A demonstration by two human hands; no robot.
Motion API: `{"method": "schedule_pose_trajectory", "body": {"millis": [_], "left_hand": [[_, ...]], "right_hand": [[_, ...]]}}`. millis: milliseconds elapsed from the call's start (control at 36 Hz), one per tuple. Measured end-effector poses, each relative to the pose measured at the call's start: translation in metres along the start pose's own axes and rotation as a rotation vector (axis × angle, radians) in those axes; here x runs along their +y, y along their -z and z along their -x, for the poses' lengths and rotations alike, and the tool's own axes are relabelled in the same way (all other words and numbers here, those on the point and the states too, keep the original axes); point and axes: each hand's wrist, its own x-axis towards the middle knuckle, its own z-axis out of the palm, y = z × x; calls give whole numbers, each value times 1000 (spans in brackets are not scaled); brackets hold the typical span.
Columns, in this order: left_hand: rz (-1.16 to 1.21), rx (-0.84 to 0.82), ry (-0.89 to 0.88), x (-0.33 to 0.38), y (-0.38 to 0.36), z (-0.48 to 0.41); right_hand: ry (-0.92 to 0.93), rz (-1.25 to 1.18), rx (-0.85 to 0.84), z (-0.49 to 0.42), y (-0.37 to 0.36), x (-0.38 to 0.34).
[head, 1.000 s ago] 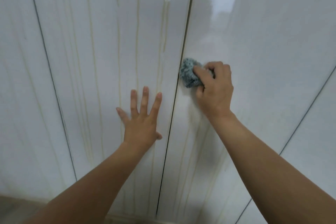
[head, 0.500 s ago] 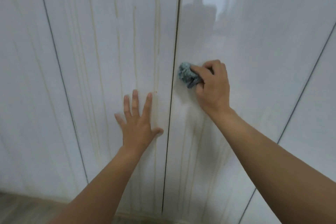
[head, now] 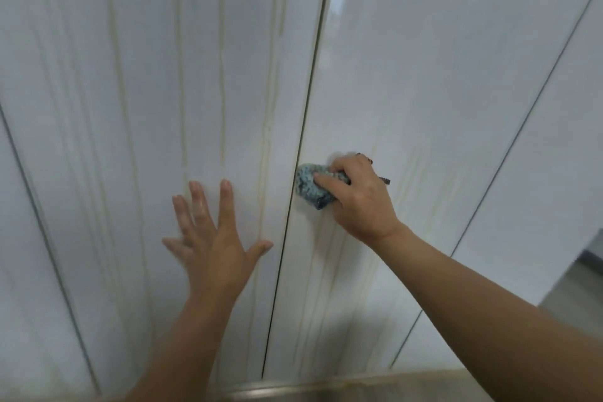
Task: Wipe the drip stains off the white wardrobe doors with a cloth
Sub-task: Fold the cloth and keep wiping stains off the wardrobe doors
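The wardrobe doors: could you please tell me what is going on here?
A person is wiping them. The right hand grips a blue-grey cloth against the right door, beside the centre gap. The left hand lies flat on the left door. Yellowish drip stains streak the left door and the right door below the cloth.

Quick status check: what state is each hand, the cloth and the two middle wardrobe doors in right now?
Left door: shut, yellowish drip stains running down it.
Right door: shut, mostly clear above the cloth, faint streaks beside and below it.
Cloth: bunched, pressed on the right door beside the seam.
Left hand: open, fingers spread, flat against the left door.
Right hand: gripping the cloth.
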Motion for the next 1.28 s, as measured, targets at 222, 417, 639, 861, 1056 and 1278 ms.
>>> {"method": "schedule_pose_trajectory", "body": {"millis": [222,417,639,861,1056,1278], "left_hand": [[-35,-17,15,5,-2,0],[-29,-24,25,9,9,12],[-30,-74,52,13,13,11],[-20,-69,61,13,9,11],[-18,-76,67,14,9,7],[16,-58,80,16,5,6]], "right_hand": [[-137,101,321,-58,45,38],[-298,89,269,-32,41,46],[-30,31,14,23,21,44],[-436,-55,369,-40,54,63],[-206,39,289,27,5,40],[18,48,226,15,31,62]]}}
